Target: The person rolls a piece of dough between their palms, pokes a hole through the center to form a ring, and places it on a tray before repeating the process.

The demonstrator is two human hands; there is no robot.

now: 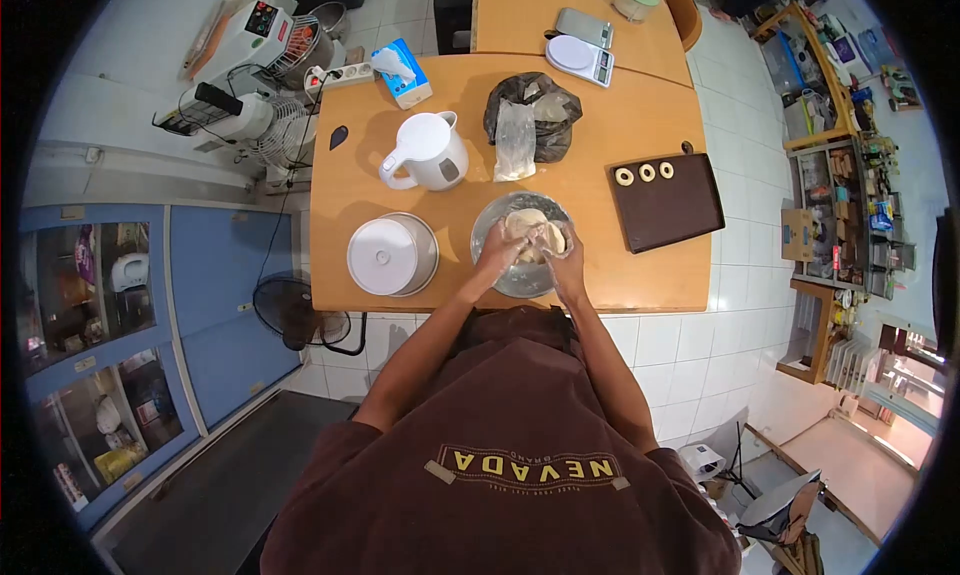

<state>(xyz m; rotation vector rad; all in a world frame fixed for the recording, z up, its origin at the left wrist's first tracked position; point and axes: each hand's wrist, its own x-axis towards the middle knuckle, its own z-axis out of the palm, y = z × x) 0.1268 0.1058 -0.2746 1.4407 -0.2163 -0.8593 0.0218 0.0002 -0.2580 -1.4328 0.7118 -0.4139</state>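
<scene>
Two hands, our left hand (498, 253) and right hand (566, 265), grasp pale dough (528, 222) between them, over or in one metal bowl (522, 284) near the table's (600, 285) front edge. We have a strip of tabletop between bowl and dark tray (668, 213), which reaches the right edge. We count three dough rings (645, 173), one kettle (428, 153), one lidded container (383, 257).

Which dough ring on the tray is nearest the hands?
Leftmost dough ring on the dark tray; the middle ring and rightmost ring each lie farther from the right hand.
</scene>
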